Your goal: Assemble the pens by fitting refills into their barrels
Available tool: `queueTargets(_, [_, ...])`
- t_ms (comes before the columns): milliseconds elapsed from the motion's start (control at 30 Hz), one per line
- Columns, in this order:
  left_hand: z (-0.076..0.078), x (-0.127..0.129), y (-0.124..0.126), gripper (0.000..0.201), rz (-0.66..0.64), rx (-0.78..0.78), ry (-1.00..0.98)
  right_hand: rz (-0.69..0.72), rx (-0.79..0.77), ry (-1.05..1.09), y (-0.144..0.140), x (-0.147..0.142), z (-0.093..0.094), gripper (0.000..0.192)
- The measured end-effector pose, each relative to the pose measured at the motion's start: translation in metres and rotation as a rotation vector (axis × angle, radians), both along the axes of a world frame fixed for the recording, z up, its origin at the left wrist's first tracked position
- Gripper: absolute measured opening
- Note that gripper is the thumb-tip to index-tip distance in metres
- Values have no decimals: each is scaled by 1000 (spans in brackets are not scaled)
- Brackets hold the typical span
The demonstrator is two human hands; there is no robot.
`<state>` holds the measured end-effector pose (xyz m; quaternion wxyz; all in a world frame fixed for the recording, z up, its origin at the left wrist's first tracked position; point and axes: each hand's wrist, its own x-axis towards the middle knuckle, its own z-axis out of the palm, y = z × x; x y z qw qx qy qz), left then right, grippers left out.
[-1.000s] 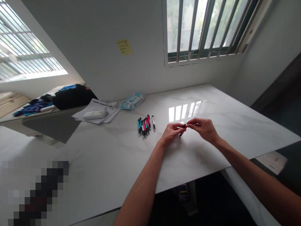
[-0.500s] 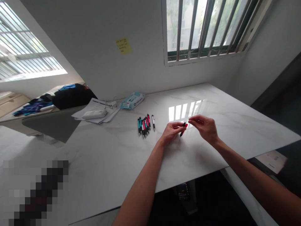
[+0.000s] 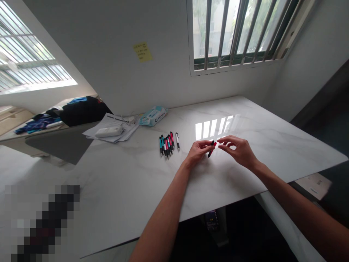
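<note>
My left hand [image 3: 198,152] is closed around a red and black pen [image 3: 211,150], pinching it between thumb and fingers just over the tabletop. The pen tilts, and a red piece shows beside its black upper part; whether that piece is separate I cannot tell. To the right of it, my right hand [image 3: 236,148] has its thumb and fingers curved and apart, with nothing visible between them. Its fingertips are close to the pen's red end. Left of my hands lies a row of several pens [image 3: 167,146] in teal, red and white with black grips, and a white pen [image 3: 177,141] lies beside them.
A wet wipes pack [image 3: 154,116] sits near the wall on the marbled table [image 3: 131,196]. Papers [image 3: 89,134] with a white power strip [image 3: 109,131] on them lie to its left. A yellow note [image 3: 143,52] is stuck to the wall.
The right hand's thumb and fingers have moved apart from a closer pinch. My left hand keeps its hold on the pen, almost unmoved. The row of pens is unchanged.
</note>
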<state>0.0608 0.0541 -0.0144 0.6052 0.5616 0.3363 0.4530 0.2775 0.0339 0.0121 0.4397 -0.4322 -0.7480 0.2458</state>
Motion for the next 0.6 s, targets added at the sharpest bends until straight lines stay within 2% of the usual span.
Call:
queueTargets(133, [-1, 1, -1, 42, 28, -38, -11, -121, 4, -226, -1, 47, -11, 43])
queueTargets(233, [-1, 1, 0, 42, 31, -41, -16, -239, -96, -334, -2, 94, -30, 54])
queueTargets(333, [0, 1, 0, 41, 31, -39, -14, -294, -158, -403, -5, 132, -48, 62])
queueTargets(433, [2, 1, -1, 41, 39, -46, -16, -332, -147, -441, -5, 155, -56, 55])
queueTargets(600, [2, 0, -1, 42, 39, -49, -20, -479, -147, -595, 4, 173, -56, 36])
